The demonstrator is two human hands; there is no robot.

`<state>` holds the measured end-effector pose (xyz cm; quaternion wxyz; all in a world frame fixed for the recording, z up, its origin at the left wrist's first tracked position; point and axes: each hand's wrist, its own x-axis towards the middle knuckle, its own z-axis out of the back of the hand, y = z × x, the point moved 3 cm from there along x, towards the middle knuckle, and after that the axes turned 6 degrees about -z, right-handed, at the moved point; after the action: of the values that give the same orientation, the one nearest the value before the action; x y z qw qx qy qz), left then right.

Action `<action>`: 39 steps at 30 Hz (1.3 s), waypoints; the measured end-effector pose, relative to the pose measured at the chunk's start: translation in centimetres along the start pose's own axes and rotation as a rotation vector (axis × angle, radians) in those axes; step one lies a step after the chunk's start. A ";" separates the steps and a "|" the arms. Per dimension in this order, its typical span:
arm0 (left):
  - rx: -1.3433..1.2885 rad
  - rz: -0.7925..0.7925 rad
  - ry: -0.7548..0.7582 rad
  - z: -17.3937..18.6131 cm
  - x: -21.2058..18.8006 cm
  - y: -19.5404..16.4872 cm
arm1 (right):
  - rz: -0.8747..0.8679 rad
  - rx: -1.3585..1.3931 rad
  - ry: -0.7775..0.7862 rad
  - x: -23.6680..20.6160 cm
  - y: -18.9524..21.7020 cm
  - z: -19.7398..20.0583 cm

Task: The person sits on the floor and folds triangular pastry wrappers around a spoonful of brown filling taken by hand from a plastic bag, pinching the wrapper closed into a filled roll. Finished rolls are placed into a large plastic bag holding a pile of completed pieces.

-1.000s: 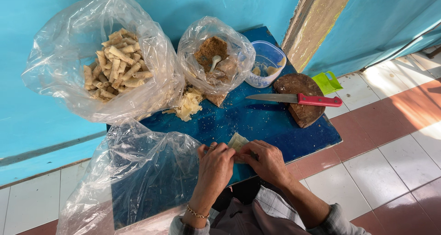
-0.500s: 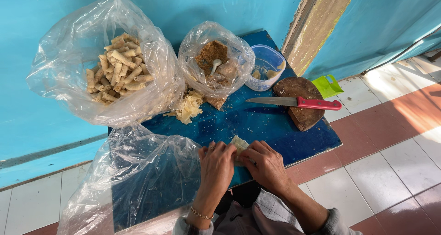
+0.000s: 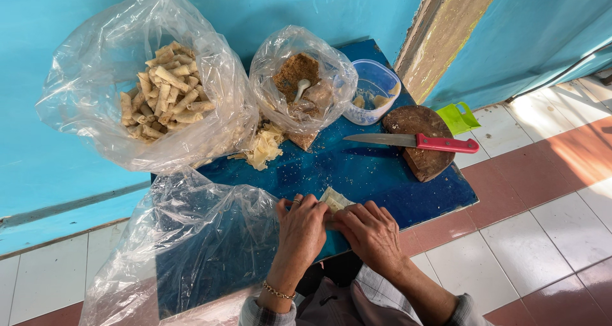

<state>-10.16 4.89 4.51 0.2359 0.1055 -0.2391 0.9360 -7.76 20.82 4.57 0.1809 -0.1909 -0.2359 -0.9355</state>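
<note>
My left hand (image 3: 301,231) and my right hand (image 3: 370,233) meet at the near edge of a small blue table (image 3: 357,166). Both pinch a pale thin wrapper (image 3: 335,200) between the fingertips, pressing it against the tabletop. A gold bracelet circles my left wrist. A clear bag of several rolled pastries (image 3: 162,99) stands at the back left. Another clear bag (image 3: 299,83) holds brown filling with a white spoon in it. A small heap of pale wrappers (image 3: 262,147) lies between the two bags.
A red-handled knife (image 3: 414,141) rests across a round wooden board (image 3: 424,141) on the right. A clear plastic tub (image 3: 376,93) sits behind it. A large crumpled clear bag (image 3: 185,243) covers the table's near left. Turquoise wall behind; tiled floor to the right.
My hands have stayed at the table's near edge, fingers shifting slightly on the wrapper. The view moved a little.
</note>
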 end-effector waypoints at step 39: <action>0.074 -0.068 -0.096 0.0 0.8 -0.6 | 0.044 -0.119 -0.044 1.7 -1.5 -0.2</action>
<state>-10.59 5.64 5.03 0.2517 0.1671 -0.2118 0.9294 -9.93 21.53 4.65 0.1845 -0.2270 -0.1795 -0.9393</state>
